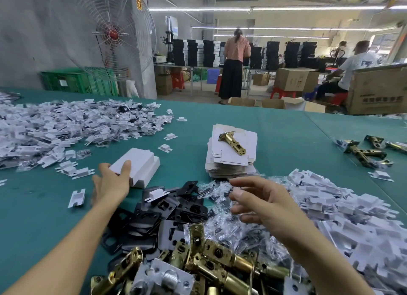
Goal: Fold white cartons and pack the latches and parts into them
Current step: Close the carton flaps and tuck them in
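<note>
Green-covered table (286, 129), wide, strewn on both sides. Far left, a broad heap of white card inserts (66, 123) mixed with small bagged parts; near right, a second such heap (352, 206). Mid-table, a stack of flat cartons (231, 160) with one brass latch (232, 142) lying across its top. That latch must come off before the next blank can be drawn. Folded carton (141, 164) lies left of centre on the cloth, well apart from the stack. Left hand (112, 184) holds it at its near end, thumb on top, fingers at the side. Judged light, thin card, easily dented, so best taken by its edges and corners, not squeezed across the hollow middle. Nearest the body, a pile of brass latches (209, 261): judged heavy, hard, smooth, apt to roll, so grip round the barrel. Black plates (176, 206) lie tumbled between the hands, one white insert on top of them. Clear screw bags (220, 191), slippery and crinkled, overlap plates and latches, so single pieces will need teasing out. Right hand (259, 202) hovers over the bags, fingers half-curled and apart, blurred, with nothing visible in them. More latches (365, 151) at far right, out of easy reach.
</note>
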`<act>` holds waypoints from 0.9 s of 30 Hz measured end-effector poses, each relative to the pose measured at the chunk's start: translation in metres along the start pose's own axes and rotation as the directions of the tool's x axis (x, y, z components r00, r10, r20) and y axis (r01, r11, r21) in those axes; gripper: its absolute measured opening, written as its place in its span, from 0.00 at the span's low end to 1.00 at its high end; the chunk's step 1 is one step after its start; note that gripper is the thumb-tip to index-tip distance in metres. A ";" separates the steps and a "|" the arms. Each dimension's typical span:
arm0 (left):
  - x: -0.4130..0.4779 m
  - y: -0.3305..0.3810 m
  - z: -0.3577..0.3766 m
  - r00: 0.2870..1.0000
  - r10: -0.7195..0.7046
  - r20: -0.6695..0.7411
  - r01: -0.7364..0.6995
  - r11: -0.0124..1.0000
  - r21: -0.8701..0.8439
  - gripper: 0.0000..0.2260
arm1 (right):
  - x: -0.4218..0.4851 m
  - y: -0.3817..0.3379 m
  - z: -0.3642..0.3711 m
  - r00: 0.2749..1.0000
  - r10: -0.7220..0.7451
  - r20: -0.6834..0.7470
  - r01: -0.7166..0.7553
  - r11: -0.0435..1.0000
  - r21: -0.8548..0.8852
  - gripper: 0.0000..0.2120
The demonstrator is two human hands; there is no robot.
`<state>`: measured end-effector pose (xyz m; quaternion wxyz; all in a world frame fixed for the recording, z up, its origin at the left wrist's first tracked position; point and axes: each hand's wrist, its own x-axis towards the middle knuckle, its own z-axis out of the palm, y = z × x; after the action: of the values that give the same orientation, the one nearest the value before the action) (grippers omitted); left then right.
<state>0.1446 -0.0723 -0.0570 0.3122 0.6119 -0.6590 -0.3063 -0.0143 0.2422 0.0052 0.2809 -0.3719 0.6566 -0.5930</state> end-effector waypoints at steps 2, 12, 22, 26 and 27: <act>-0.003 0.005 0.005 0.998 -0.027 0.054 0.028 0.999 -0.019 0.39 | 0.000 0.001 0.001 1.000 0.007 0.009 -0.007 1.000 0.005 0.08; -0.001 0.010 0.013 0.982 0.169 0.084 -0.174 0.984 0.050 0.34 | 0.002 0.003 0.003 0.999 0.029 0.015 -0.029 0.999 -0.022 0.08; -0.015 0.012 0.012 0.987 0.160 0.023 -0.162 0.966 0.202 0.36 | 0.001 0.006 0.000 1.000 0.017 0.005 -0.016 0.978 -0.208 0.08; -0.014 0.009 0.009 0.988 0.155 0.022 -0.156 0.972 0.177 0.36 | 0.001 0.009 -0.002 0.999 -0.011 -0.033 -0.001 0.939 -0.343 0.07; -0.013 0.008 0.008 0.987 0.161 0.028 -0.163 0.971 0.173 0.36 | 0.001 0.009 -0.002 0.999 -0.016 -0.041 0.000 0.933 -0.360 0.06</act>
<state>0.1340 -0.0590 -0.0560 0.2769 0.5789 -0.7331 -0.2252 -0.0181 0.2425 -0.0033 0.1913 -0.4066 0.7585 -0.4720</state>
